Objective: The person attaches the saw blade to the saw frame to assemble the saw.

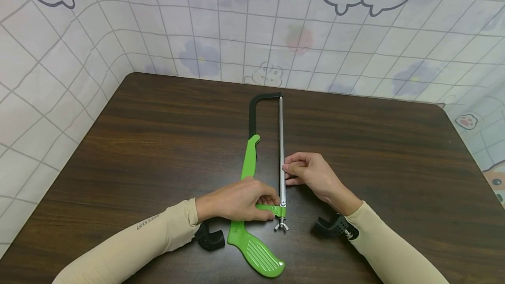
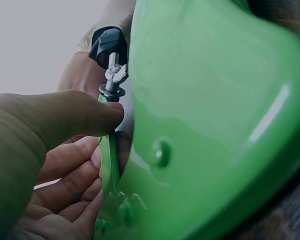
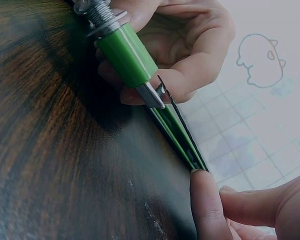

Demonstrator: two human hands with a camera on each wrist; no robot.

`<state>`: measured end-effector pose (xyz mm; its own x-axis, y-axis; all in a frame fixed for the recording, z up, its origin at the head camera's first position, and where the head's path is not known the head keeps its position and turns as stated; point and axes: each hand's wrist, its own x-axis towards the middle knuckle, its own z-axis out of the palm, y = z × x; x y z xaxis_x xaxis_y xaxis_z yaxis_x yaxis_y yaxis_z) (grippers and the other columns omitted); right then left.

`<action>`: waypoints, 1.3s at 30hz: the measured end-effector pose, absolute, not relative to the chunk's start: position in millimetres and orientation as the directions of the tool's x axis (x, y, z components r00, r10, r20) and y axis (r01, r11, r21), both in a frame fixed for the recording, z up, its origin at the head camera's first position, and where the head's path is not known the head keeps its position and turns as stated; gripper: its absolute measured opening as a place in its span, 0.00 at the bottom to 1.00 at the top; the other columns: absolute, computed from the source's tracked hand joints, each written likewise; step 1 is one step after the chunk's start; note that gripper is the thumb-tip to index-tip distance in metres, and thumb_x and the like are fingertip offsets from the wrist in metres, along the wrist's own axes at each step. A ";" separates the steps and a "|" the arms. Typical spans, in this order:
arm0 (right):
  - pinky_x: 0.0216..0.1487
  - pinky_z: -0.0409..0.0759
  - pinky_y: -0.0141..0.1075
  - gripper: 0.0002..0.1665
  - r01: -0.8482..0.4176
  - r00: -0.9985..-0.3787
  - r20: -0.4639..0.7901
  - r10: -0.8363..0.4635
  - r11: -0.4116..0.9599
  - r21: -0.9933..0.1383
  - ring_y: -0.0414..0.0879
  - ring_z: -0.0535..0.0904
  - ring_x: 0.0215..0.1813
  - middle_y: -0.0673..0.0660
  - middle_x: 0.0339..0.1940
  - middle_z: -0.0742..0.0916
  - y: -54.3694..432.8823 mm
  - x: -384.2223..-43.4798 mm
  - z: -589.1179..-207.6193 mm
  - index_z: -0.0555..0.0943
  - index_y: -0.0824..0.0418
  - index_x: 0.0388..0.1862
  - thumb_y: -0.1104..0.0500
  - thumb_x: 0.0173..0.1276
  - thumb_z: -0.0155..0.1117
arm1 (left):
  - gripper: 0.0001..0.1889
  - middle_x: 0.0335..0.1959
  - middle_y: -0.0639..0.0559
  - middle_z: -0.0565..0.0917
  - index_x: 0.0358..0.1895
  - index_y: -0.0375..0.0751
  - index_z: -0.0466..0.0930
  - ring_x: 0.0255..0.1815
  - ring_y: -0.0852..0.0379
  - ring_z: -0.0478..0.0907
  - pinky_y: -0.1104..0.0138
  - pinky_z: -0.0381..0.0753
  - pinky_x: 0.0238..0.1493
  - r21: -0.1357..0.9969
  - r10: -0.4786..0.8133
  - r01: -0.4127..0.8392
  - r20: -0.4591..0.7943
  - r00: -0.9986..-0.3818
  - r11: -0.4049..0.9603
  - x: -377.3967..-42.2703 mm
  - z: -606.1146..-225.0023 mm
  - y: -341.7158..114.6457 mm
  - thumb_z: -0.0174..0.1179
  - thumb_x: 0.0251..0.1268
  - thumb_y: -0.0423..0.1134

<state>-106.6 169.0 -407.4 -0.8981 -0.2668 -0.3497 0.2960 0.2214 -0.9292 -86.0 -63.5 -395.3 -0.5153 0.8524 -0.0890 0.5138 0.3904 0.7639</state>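
Note:
A hacksaw with a green handle (image 1: pixel 258 251) and a dark curved front bow (image 1: pixel 253 115) lies on the table in the head view. Its silvery blade (image 1: pixel 282 143) runs along the right side, with a wing nut (image 1: pixel 282 225) at the near end. My left hand (image 1: pixel 240 198) reaches across the frame and grips the short green arm (image 2: pixel 109 160) beside the wing nut, thumb on one side and fingers on the other. Midway along the blade, my right hand (image 1: pixel 311 172) pinches it between thumb and fingers. The right wrist view shows the blade edge-on between the fingertips (image 3: pixel 205 195).
The dark wooden table (image 1: pixel 158 143) extends around the saw. Behind it hangs a white curtain (image 1: pixel 236 30) with a grid and cartoon prints. Black wrist mounts sit under both forearms, the left mount (image 1: pixel 210 238) close to the saw handle.

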 end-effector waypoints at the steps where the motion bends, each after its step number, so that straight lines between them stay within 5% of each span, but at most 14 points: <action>1: 0.42 0.88 0.34 0.18 0.296 -0.898 -0.349 -0.267 0.221 -0.929 0.40 0.85 0.38 0.51 0.36 0.87 168.9 -106.6 -407.3 0.76 0.77 0.57 0.64 0.76 0.61 | 0.10 0.41 0.54 0.90 0.50 0.43 0.87 0.39 0.72 0.81 0.76 0.81 0.45 0.764 0.852 0.514 -0.089 -0.516 0.391 -86.0 -395.2 -63.5 0.68 0.67 0.39; 39: 0.42 0.89 0.35 0.17 0.297 -0.896 -0.352 -0.271 0.223 -0.928 0.41 0.87 0.36 0.51 0.34 0.88 168.9 -107.3 -406.5 0.75 0.77 0.56 0.65 0.75 0.62 | 0.10 0.41 0.54 0.90 0.50 0.43 0.87 0.38 0.72 0.81 0.77 0.80 0.45 0.759 0.854 0.522 -0.083 -0.514 0.389 -85.3 -393.5 -63.3 0.67 0.68 0.39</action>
